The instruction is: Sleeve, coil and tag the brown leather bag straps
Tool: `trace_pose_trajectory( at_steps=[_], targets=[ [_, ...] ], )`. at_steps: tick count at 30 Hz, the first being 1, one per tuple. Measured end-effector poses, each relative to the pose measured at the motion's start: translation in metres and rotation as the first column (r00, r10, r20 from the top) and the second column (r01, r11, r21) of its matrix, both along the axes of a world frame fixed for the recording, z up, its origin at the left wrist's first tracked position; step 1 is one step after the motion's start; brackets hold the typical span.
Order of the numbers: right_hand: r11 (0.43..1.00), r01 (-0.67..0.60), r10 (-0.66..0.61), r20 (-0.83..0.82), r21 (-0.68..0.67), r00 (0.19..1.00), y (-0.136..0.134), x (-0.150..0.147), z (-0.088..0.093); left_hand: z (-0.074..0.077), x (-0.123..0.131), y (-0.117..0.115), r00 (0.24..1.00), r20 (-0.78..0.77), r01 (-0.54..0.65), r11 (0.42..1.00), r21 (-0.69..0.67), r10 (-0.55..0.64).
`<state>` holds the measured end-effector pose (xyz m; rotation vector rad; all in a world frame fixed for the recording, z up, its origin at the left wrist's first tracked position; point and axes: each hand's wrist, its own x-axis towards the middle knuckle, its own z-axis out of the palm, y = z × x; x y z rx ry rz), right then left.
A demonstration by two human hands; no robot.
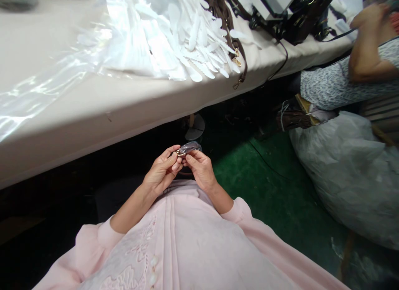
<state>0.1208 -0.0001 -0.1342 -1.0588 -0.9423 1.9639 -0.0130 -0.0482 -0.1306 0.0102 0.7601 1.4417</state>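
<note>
Close together in front of my body, below the table's edge, are my left hand [161, 169] and my right hand [200, 167]. Between their fingertips is a small bundle [190, 147] in clear plastic, dark inside, with a gold-coloured metal clasp [180, 153] at its left end. The left fingers pinch the clasp. My right thumb and fingers close on the wrapped part just beside it. What lies under the fingertips is hidden.
A cloth-covered table [124, 111] runs across, bearing white strips [193, 36] in plastic, brown straps [241, 61] and black bags [299, 22]. At right, a person's arm [363, 53] rests near the table above a large translucent sack [349, 173] on the green floor [249, 173].
</note>
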Motion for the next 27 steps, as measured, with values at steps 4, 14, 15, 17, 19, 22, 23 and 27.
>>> trace_pose_trajectory(
  at_steps=[4,14,15,17,19,22,23,27],
  targets=[
    [0.975,0.111,-0.147,0.183,0.194,0.972,-0.004,-0.008,-0.005,-0.001,0.005,0.000,0.999,0.053,0.000,1.000,0.016,-0.001],
    [0.911,0.075,-0.211,0.303,0.405,0.929,-0.012,-0.008,-0.006,-0.005,0.008,0.000,0.994,-0.078,-0.079,0.997,0.000,0.079],
    [0.922,0.075,-0.195,0.289,0.379,0.937,-0.012,-0.008,-0.006,-0.005,0.008,0.000,0.990,-0.108,-0.088,0.996,-0.005,0.087],
    [0.933,0.085,-0.185,0.265,0.349,0.946,-0.012,-0.009,-0.007,-0.003,0.008,0.000,0.982,-0.164,-0.098,0.995,-0.011,0.095],
    [0.935,0.089,-0.187,0.264,0.345,0.946,-0.011,-0.009,-0.008,-0.001,0.008,-0.001,0.972,-0.213,-0.101,0.995,-0.012,0.096],
    [0.931,0.077,-0.196,0.308,0.358,0.931,-0.009,-0.008,-0.009,0.002,0.008,-0.001,0.956,-0.281,-0.089,0.996,-0.011,0.082],
    [0.926,0.072,-0.204,0.332,0.369,0.921,-0.008,-0.008,-0.009,0.003,0.008,-0.001,0.950,-0.304,-0.081,0.997,-0.009,0.075],
    [0.894,0.047,-0.255,0.420,0.445,0.871,-0.007,-0.006,-0.006,0.002,0.011,-0.001,0.894,-0.443,-0.076,0.997,0.007,0.071]
  ],
)
